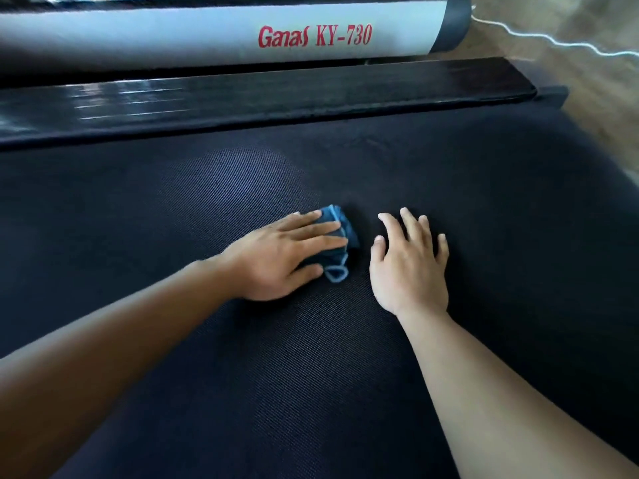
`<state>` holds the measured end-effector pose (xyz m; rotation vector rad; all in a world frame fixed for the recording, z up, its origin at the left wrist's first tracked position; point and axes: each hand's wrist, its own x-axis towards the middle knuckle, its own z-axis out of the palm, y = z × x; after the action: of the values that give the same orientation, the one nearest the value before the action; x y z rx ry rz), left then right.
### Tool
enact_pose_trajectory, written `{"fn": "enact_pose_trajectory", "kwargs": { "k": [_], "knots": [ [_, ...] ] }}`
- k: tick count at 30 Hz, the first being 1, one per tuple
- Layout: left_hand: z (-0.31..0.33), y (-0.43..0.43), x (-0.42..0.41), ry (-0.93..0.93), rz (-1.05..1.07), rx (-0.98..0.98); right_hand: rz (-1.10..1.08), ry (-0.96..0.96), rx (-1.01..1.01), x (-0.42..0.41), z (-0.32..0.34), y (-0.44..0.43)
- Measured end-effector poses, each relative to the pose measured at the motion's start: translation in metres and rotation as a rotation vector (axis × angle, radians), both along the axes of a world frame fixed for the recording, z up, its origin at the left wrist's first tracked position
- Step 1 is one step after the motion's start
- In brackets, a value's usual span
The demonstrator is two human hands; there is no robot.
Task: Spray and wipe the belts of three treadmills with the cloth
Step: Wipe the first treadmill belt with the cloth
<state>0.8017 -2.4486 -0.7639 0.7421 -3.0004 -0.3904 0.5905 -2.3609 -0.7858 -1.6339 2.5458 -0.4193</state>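
A dark textured treadmill belt (311, 375) fills most of the view. My left hand (280, 257) lies flat on a folded blue cloth (340, 236) with a lighter blue edge, its fingers straight and pressing the cloth down onto the belt; the thumb lies along the cloth's near side. My right hand (409, 264) rests palm down on the bare belt just right of the cloth, fingers spread and holding nothing. No spray bottle shows.
A glossy black side rail (262, 98) runs along the belt's far edge. Behind it is a white and grey cover (214, 36) lettered "Ganas KY-730". Brown floor with a white cable (553, 39) lies at the upper right.
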Motion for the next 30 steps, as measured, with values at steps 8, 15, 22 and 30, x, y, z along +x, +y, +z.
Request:
{"fn": "enact_pose_trajectory", "kwargs": {
  "k": [8,15,22,30],
  "knots": [
    [0.005,-0.080,-0.016,0.033,0.479,-0.001,0.001,0.013,-0.016,0.001,-0.001,0.000],
    [0.010,-0.106,-0.082,0.038,0.612,0.045,0.023,-0.002,0.028,-0.001,0.002,0.001],
    [0.005,-0.009,-0.035,0.082,0.410,0.082,0.020,-0.033,0.005,-0.001,0.002,0.002],
    [0.000,0.016,0.005,0.111,0.726,0.078,0.077,-0.218,-0.025,-0.021,0.022,0.004]
  ]
}}
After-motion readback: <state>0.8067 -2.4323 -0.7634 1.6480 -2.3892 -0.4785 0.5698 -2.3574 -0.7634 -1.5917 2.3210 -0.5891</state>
